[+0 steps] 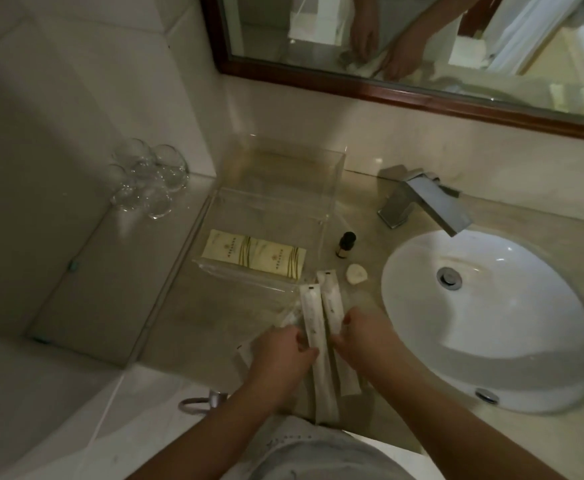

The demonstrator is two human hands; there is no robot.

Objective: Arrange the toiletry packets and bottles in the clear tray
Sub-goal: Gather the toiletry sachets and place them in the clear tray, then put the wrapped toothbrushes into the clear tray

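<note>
two long packets in my hands, tray half filled

both my forearms reach forward over the counter edge, wrists bent down. my left hand (285,353) curls its fingers around the left long white packet (313,336), thumb on its near side. my right hand (361,337) pinches the right long white packet (332,306) from the other side, fingers closed on its edge. the two packets lie side by side, touching, their far ends pointing toward the near right corner of the clear tray (249,275). more white packets show under my left hand, but they are too blurred to count.

the clear tray sits on the beige counter (186,306), left of the faucet (422,199). two cream packets (255,252) with green stripes lie flat in its near part, side by side; the far part holds nothing i can make out.

a small bottle with a dark cap (345,244) stands upright just outside the tray's right wall. a round white piece (356,273), perhaps soap, lies near it on the counter. the white sink (491,320) is to the right. clear glasses (148,178) stand in the far left corner, well apart from the tray.
</note>
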